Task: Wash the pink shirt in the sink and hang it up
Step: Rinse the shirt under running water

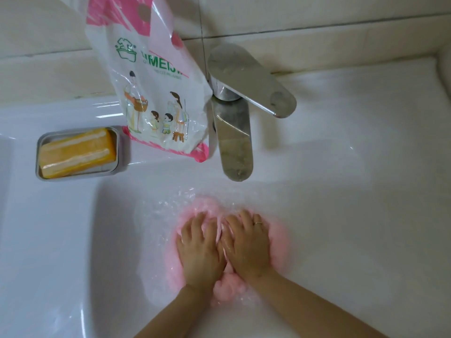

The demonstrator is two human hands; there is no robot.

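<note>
White porcelain sink set against pale wall tiles, seen from above. Down in the basin lies the pink shirt, bunched into a wet heap beneath the steel tap. Both hands rest side by side on top of it: the left hand and the right hand, which wears a ring, have their fingers spread and press down on the cloth, gripping nothing. Droplets blur the water around them. On the rim sit a printed detergent bag and an orange soap bar in a grey dish. The washing likely goes best by kneading evenly and turning the heap so hidden folds get worked.
</note>
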